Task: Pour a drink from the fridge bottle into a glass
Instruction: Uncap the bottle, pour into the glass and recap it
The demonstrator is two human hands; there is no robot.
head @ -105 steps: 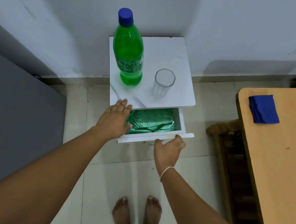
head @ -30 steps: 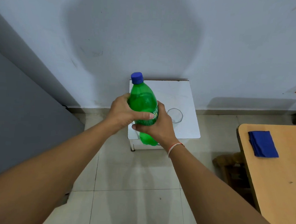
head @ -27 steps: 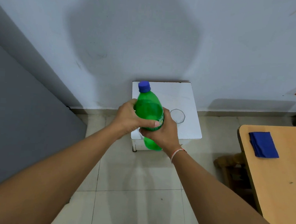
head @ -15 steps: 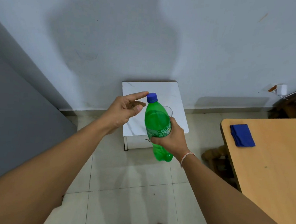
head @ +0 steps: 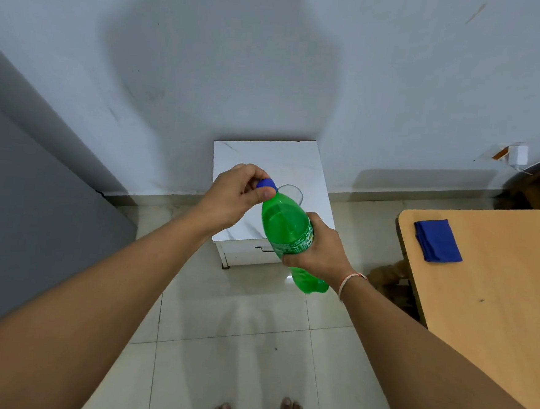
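At centre frame, the right hand (head: pixel 318 250) is wrapped around the label band of the bottle (head: pixel 287 234), which is held in the air, tilted with its neck toward the upper left. The left hand (head: pixel 235 195) has thumb and fingers pinched together on the cap (head: pixel 266 184). The cap is on, so the step in hand appears to be unscrewing.

Risks from here:
- The bottle is nearly full. Squeezing its soft wall as the cap comes free could push liquid out of the neck.
- If the drink is fizzy, handling could make it foam over onto the floor (head: pixel 237 339).
- A loosened cap could slip from the fingertips and fall.

The glass (head: pixel 292 195) stands empty on the stand (head: pixel 265 156), partly hidden behind the bottle neck and near the stand's right side; a careless pour or knock could tip it. At right, a table (head: pixel 492 303) carries a cloth (head: pixel 437 240), well apart from the work. Nothing blocks the path from bottle to glass.
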